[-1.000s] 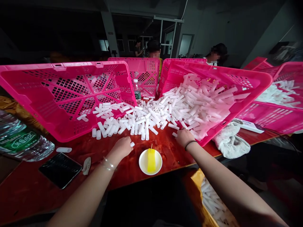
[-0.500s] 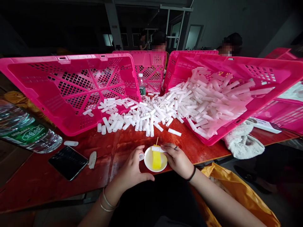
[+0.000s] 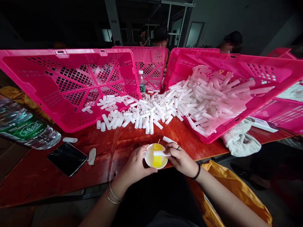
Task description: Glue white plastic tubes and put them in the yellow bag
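Observation:
My right hand (image 3: 181, 160) pinches a short white plastic tube (image 3: 159, 153) by one end and holds it level across a yellow sponge-like block (image 3: 157, 161). The block sits in a small white bowl (image 3: 148, 159) at the table's near edge, with a thin wooden stick (image 3: 158, 141) poking up behind it. Around the bowl's left side curves my left hand (image 3: 136, 164), its thumb along the near rim. Another white tube (image 3: 145, 154) is tucked in its fingers, one round end facing me. Whether those fingers press on the bowl I cannot tell.
Behind the bowl lies a heap of white tubes (image 3: 151, 115), spilling from a tilted pink crate (image 3: 236, 123). A second pink crate (image 3: 71, 126) stands left. A phone (image 3: 67, 159), a large water bottle (image 3: 28, 129), a grey-white cloth (image 3: 241, 138) and an orange sack (image 3: 227, 183) are around.
My left hand has moved right, up against the bowl. The right hand's tube has come lower over the yellow block. The view has shifted slightly.

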A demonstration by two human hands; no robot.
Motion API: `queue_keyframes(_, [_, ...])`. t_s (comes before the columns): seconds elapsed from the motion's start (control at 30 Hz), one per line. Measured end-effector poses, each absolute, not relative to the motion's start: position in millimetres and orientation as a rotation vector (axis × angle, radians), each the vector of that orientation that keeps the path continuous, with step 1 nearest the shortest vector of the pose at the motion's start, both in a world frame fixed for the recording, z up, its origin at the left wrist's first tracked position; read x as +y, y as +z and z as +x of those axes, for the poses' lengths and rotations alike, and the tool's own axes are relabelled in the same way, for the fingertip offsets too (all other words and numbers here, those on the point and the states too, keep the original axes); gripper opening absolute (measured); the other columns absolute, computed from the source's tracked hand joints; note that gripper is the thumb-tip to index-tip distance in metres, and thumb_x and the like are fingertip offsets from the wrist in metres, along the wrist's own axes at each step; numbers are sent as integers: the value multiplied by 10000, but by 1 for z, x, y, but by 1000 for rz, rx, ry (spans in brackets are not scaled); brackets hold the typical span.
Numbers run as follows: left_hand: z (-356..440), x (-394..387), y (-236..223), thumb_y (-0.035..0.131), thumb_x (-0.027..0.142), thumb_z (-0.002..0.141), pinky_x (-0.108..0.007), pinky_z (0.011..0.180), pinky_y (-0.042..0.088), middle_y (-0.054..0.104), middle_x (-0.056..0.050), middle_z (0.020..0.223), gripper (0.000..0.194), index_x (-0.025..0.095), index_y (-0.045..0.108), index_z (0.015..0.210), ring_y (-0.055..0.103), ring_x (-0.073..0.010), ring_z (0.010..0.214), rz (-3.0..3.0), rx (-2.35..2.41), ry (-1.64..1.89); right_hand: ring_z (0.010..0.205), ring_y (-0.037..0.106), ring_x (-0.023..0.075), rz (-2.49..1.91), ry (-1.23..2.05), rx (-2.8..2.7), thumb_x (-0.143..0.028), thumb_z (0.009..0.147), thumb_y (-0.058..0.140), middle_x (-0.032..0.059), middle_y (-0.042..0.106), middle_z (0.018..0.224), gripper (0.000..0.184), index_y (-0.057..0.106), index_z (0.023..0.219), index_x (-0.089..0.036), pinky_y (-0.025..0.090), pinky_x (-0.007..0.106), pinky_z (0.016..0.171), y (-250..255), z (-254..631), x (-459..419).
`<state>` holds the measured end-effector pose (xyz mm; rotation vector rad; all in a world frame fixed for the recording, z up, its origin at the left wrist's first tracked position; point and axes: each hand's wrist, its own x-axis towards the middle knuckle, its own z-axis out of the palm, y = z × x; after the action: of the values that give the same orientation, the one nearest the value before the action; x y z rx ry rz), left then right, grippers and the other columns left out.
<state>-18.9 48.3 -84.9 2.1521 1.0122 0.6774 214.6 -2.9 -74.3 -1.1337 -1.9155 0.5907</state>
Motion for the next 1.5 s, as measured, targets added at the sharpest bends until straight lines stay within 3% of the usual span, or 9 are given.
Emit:
queue_keyframes(0.13, [-20,49,-88,849,332,590,-523,1020,414,506,-155,1323,825,218,408,1278,492,-332,1225,2136,996,696,877,619,193,-1216,780,-1737,-229,924,509,77,618,967,148,534,1069,-211,538,353,776,-74,210,-10])
queue_keyframes(0.3, [-20,49,-88,853,344,576,-507,1012,423,523,-139,1310,832,229,431,1284,495,-331,1218,2126,1010,720,969,573,210,-1141,603,-1875,-190,901,523,88,560,1010,64,581,918,-212,509,369,834,-76,207,-19])
queue_keyframes(0.47, [-19,48,-88,850,332,582,-508,1018,419,518,-136,1325,835,238,428,1296,491,-330,1226,2115,996,713,804,621,173,-1212,907,-1592,-266,916,526,42,582,895,221,490,1131,-229,557,315,697,-78,203,-24])
queue_keyframes(0.63, [-19,48,-86,848,329,580,-480,1007,437,537,-109,1308,818,252,439,1284,518,-307,1196,2134,998,714,927,589,204,-1210,524,-1803,-197,904,527,80,566,968,89,614,913,-212,519,365,816,-79,200,-27])
queue_keyframes(0.83, [-18,48,-82,835,352,605,-476,1010,434,520,-121,1320,785,241,430,1268,502,-307,1215,2128,999,706,913,632,197,-1245,606,-1702,-231,900,562,78,630,1015,222,547,1121,-225,546,342,806,-83,200,-29])
queue_keyframes(1.07, [-21,48,-81,856,400,557,-470,986,445,509,-133,1297,825,232,420,1238,502,-320,1194,2203,955,702,931,577,206,-1043,216,-1999,-98,894,500,97,591,1004,185,630,950,-217,525,364,781,-84,202,-25])
queue_keyframes(1.13, [-24,47,-75,802,432,633,-464,973,449,479,-164,1296,737,200,407,1211,485,-327,1204,2259,979,726,932,587,206,-1046,341,-1859,-138,892,531,86,597,996,128,605,949,-225,530,369,789,-81,200,-24])
queue_keyframes(1.27, [-28,41,-51,412,302,941,-382,839,503,590,-107,1052,195,197,445,1103,597,-237,982,2335,1112,695,753,615,161,-1096,783,-1386,-334,894,580,44,616,865,143,567,981,-221,555,295,661,-64,191,-26])
queue_keyframes(1.5, [-24,29,-17,416,181,922,-419,841,479,638,-84,994,280,222,539,1169,589,-267,922,2804,985,599,467,464,87,-1281,1204,-1264,-543,835,581,-22,537,621,370,603,876,-176,405,205,407,-26,189,-30])
